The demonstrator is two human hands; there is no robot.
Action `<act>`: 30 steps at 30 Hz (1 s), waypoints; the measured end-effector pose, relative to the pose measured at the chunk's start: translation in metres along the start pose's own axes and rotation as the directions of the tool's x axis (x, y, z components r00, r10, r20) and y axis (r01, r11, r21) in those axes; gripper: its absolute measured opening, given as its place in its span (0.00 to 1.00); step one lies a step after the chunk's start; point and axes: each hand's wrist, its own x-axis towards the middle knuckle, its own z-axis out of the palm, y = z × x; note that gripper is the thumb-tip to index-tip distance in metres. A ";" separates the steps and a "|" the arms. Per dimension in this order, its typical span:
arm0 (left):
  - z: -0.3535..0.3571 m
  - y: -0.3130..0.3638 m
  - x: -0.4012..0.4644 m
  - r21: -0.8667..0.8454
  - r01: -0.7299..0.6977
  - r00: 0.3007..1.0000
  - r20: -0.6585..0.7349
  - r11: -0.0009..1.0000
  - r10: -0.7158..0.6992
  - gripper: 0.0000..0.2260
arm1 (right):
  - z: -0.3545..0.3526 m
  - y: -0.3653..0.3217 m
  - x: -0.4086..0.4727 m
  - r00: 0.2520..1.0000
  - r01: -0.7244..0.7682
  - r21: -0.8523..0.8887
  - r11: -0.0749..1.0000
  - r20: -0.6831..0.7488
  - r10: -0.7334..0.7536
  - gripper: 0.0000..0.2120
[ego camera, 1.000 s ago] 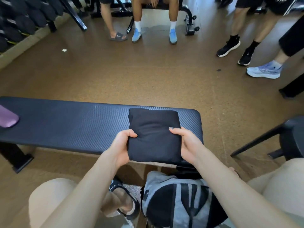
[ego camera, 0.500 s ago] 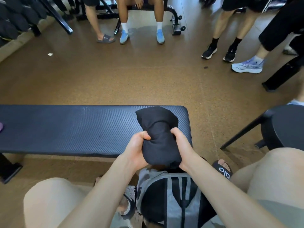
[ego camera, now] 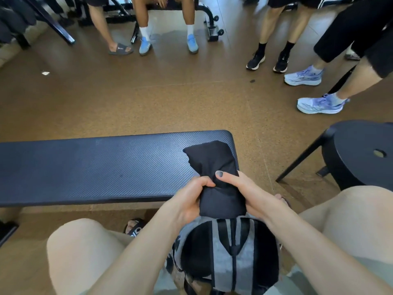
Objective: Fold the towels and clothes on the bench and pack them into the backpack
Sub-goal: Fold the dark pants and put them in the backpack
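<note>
A folded black garment point(ego camera: 214, 167), squeezed narrow at its middle, is held off the right end of the dark padded bench point(ego camera: 95, 167). My left hand point(ego camera: 191, 199) grips its left side and my right hand point(ego camera: 240, 188) grips its right side, thumbs on top. Its lower end hangs just above the grey and black backpack point(ego camera: 229, 254), which stands on the floor between my knees. The backpack's opening is hidden behind the garment and my hands.
A black round stool point(ego camera: 361, 154) stands to the right of the bench. Several people's legs and shoes point(ego camera: 319, 105) ring the brown floor beyond the bench. Gym equipment frames point(ego camera: 210, 28) stand at the back. My sandalled foot point(ego camera: 134, 227) is under the bench edge.
Both hands squeezed the flat folded garment into a narrow bundle, lifted it off the bench and drew it toward me, over the backpack. The view shifted left along the bench.
</note>
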 end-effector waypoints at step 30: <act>-0.031 -0.075 0.022 0.997 -0.043 0.988 0.053 0.071 -0.147 0.24 | -0.047 0.045 -0.006 0.923 0.126 -0.368 0.921 -0.297 -0.245 0.26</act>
